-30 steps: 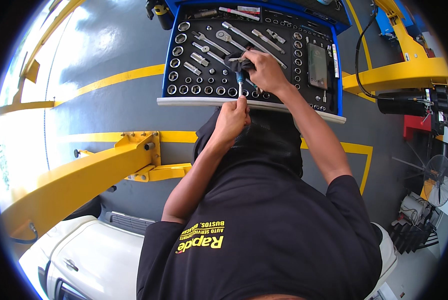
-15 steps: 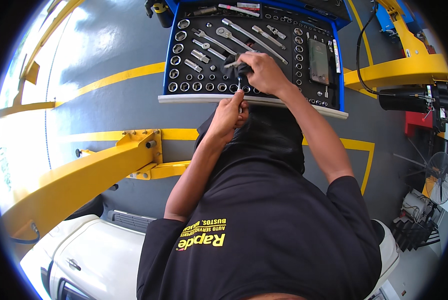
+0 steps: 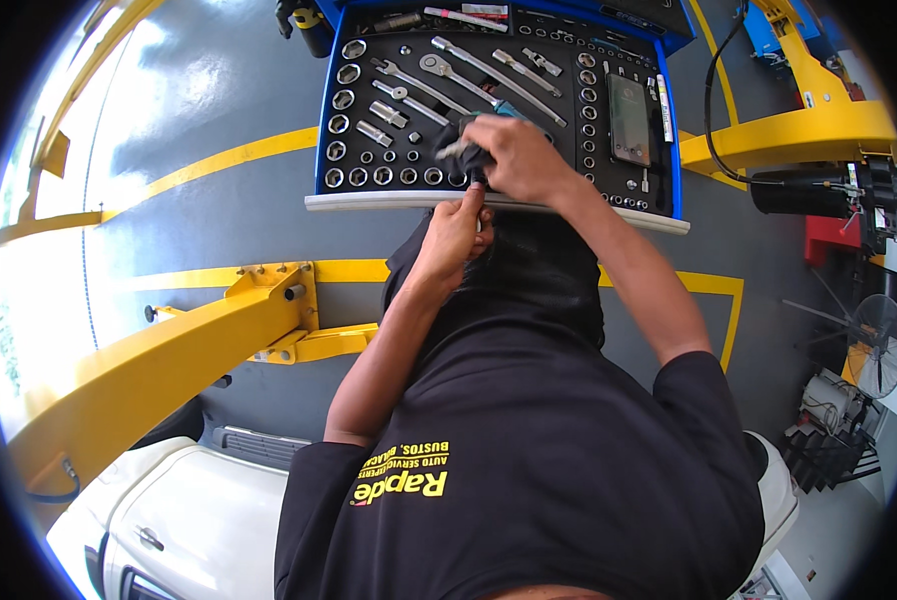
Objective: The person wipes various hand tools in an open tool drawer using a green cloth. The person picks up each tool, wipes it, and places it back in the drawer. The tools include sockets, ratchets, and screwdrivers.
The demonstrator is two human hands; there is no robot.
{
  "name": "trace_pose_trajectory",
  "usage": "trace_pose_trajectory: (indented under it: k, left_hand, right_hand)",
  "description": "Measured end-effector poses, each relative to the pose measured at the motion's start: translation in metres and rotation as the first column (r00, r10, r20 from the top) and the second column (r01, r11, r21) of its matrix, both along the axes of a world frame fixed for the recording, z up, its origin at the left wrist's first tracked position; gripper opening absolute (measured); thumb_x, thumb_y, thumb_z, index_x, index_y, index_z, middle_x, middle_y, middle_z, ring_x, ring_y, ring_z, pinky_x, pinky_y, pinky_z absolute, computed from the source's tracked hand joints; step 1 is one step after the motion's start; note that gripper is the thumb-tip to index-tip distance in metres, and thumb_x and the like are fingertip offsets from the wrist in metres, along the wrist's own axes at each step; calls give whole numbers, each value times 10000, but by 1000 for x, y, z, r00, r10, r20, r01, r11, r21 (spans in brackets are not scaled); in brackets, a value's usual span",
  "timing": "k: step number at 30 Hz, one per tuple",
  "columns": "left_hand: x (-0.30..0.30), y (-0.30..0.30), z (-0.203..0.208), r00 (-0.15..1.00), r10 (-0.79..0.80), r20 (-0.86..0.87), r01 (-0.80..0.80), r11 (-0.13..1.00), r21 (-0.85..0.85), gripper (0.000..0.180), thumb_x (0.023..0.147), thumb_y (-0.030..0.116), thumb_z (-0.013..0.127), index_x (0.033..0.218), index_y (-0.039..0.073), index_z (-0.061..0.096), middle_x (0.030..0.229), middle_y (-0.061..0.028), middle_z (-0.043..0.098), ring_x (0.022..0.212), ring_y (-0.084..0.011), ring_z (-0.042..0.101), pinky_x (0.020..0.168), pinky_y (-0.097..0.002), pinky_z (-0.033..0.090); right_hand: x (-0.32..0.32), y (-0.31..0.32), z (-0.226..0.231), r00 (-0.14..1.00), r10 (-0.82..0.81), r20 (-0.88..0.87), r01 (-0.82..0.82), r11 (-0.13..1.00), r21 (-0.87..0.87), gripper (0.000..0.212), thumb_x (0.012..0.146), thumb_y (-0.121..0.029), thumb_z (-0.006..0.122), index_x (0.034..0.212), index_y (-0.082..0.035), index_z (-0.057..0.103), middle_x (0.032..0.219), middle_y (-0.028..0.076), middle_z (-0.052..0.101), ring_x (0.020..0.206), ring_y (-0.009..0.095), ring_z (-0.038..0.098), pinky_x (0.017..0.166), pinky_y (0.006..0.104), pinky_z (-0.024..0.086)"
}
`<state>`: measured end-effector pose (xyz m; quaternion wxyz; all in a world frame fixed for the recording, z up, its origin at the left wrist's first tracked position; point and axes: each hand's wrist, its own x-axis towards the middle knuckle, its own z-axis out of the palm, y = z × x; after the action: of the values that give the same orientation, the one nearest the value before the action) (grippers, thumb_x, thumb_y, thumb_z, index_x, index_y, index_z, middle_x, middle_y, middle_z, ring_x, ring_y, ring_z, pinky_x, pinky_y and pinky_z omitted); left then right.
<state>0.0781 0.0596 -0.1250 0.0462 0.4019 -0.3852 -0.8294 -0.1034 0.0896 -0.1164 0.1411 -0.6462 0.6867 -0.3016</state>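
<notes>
Dark cloth [image 3: 469, 157] just beyond our left hand [image 3: 453, 240]
Our right hand [image 3: 521, 160] clutches it; our left grips a mostly hidden tool [image 3: 480, 224], seemingly pointing away.

Dark cloth [image 3: 456, 152], upper centre: blurred, partly covered by right hand [image 3: 524, 160]. Metal item [image 3: 480, 225] in left hand [image 3: 454, 238]: mostly hidden, type undeterminable. White vehicle [image 3: 199, 510], lower left: cut off.

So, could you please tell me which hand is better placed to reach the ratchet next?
Probably the right hand: it is over the tool drawer, nearer the ratchet, though holding a dark cloth. The left hand sits farther away, by the front edge.
</notes>
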Motion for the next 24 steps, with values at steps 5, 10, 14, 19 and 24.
trace_pose_trajectory:
  k: [5,10,14,19,24]
  left_hand:
    - [-2,-2,0,1000,-3,-5,3,1000,9,449,1132,442,488,838,104,518,610,49,417,492,-49,317,463,-233,214]
    - [-4,0,1,999,-34,-25,34,999,-18,454,1133,448,489,833,108,518,603,52,412,487,-49,313,463,-234,203]
    - [-1,1,-7,1000,4,-5,-4,1000,4,460,1131,457,491,835,105,520,593,52,402,480,-48,305,461,-236,202]
    - [-1,4,-10,1000,5,-29,-6,999,-37,462,1125,468,502,831,111,522,582,56,396,464,-46,299,442,-238,192]
    - [0,5,-8,1000,-7,-18,7,1000,-5,453,1119,460,518,831,110,529,572,56,397,451,-47,298,435,-229,197]
  right_hand:
    - [-3,-7,-8,989,-146,-17,144,987,-72,243,806,-33,673,1049,-36,688,1022,175,706,986,434,679,829,504,553]
    - [-26,-32,-18,972,-221,-82,216,974,-67,194,820,-40,674,1013,-31,681,988,184,696,971,438,681,829,518,550]
    - [8,3,-1,997,-10,-78,12,1000,23,223,811,-72,687,1031,-38,673,1041,157,693,1001,412,686,847,508,557]
    - [6,-6,-9,977,-197,-83,199,980,7,228,839,-96,696,1060,-40,686,1043,166,711,1009,405,698,863,507,566]
    - [-3,-30,-14,927,-320,-195,337,939,63,199,876,-148,734,997,-13,652,1032,198,718,940,416,729,822,515,594]
